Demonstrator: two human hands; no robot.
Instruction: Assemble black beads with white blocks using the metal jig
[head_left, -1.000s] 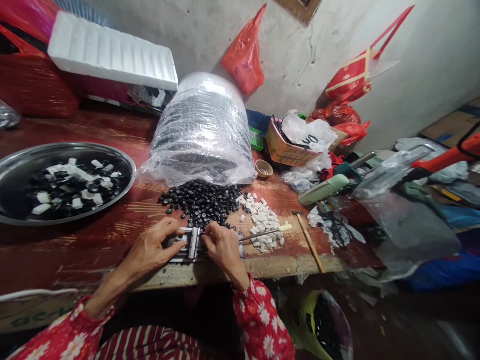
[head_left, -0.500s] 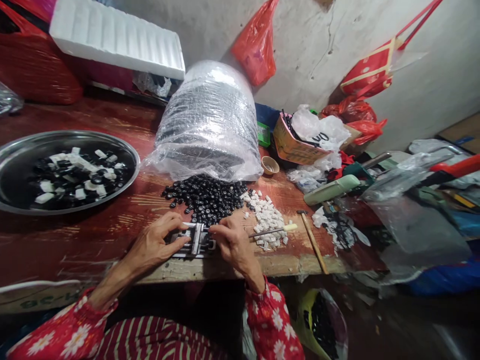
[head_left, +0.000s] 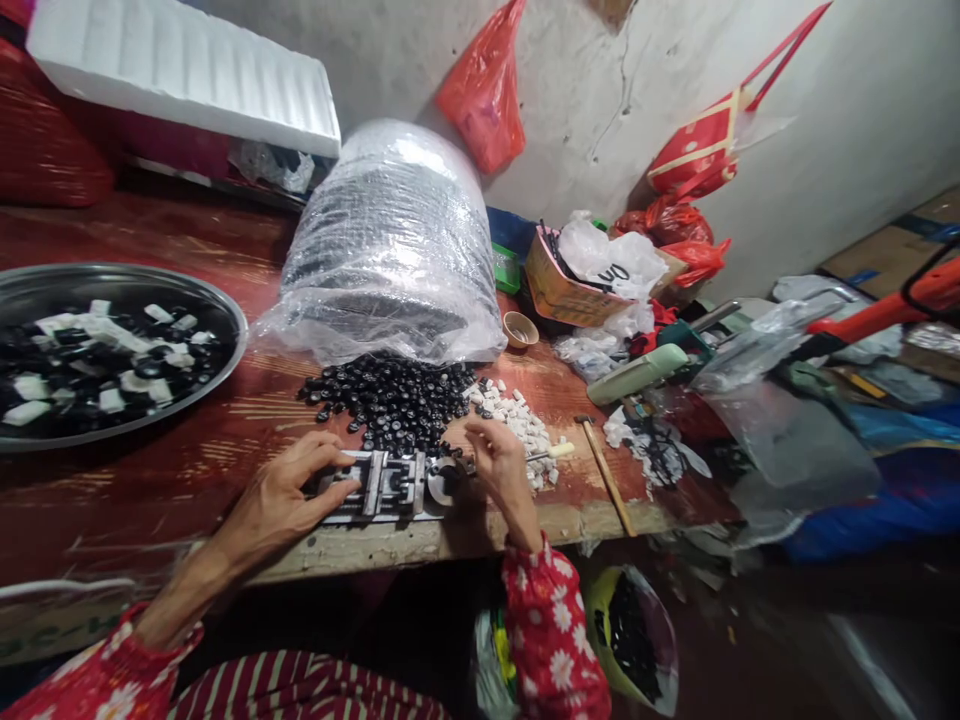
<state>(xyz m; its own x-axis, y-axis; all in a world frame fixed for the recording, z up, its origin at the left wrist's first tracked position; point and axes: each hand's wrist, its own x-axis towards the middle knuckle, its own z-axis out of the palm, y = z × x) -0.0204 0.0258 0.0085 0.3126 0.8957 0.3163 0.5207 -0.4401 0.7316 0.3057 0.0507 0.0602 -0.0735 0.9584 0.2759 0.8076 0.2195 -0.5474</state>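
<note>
A metal jig (head_left: 397, 488) lies at the table's front edge, with black parts seated in it and a round ring at its right end. My left hand (head_left: 296, 485) grips the jig's left end between thumb and fingers. Just right of the jig, my right hand (head_left: 501, 465) is raised near the white pieces, its thumb and fingers curled together; anything between the fingertips is too small to make out. Behind the jig spreads a pile of round black parts (head_left: 397, 400). To its right is a heap of white pieces (head_left: 517, 415), with a light-handled screwdriver (head_left: 559, 451) across it.
On the left is a large metal tray (head_left: 238, 345) of mixed parts. A plastic-wrapped bundle (head_left: 390, 240) stands behind the black pile. Right of the heap lie a hammer (head_left: 609, 480) and a green bottle (head_left: 637, 375). A small bowl (head_left: 520, 330) sits farther back.
My right hand has lifted off the jig and moved right, uncovering its right end. My left hand stays on the left end. The view has shifted slightly to the right.
</note>
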